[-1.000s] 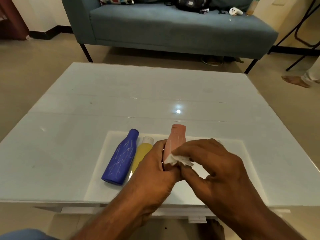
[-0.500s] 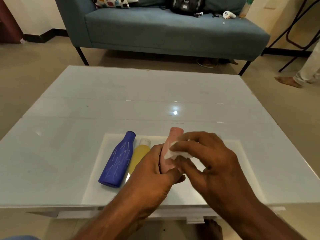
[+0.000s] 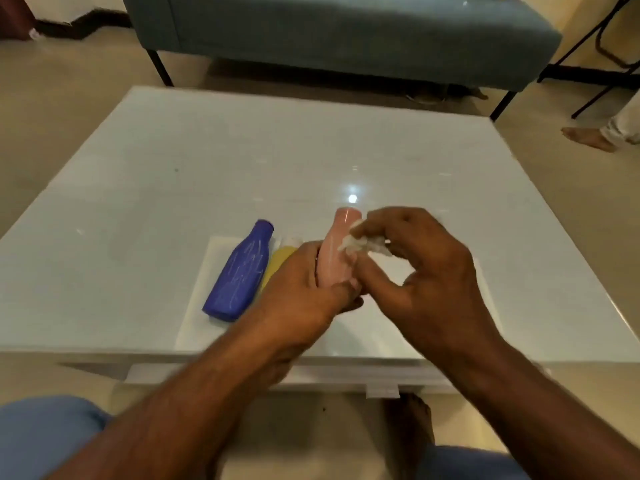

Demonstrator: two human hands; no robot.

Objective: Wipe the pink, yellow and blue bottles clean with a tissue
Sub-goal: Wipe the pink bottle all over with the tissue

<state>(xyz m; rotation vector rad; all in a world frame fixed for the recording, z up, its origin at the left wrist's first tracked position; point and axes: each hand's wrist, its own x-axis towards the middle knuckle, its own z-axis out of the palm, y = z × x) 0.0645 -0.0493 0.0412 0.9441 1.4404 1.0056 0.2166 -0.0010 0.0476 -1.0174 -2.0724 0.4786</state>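
Note:
My left hand [image 3: 304, 289] grips the lower body of the pink bottle [image 3: 337, 244], whose neck points away from me. My right hand [image 3: 422, 271] pinches a crumpled white tissue [image 3: 360, 244] against the bottle's upper right side. The blue bottle [image 3: 242, 271], streaked with white marks, lies on its side on a white sheet [image 3: 381, 327] to the left. Between it and my left hand lies the yellow bottle [image 3: 280, 263] with a white cap, mostly hidden by the hand.
The sheet rests near the front edge of a glossy white table [image 3: 207, 174]. A blue-grey sofa [image 3: 346, 29] stands behind it. Another person's bare foot [image 3: 588, 138] is on the floor at the right. My knees show below the table edge.
My right hand has slid the tissue up the pink bottle from its middle toward the neck. The left hand keeps its hold. The camera has tilted downward.

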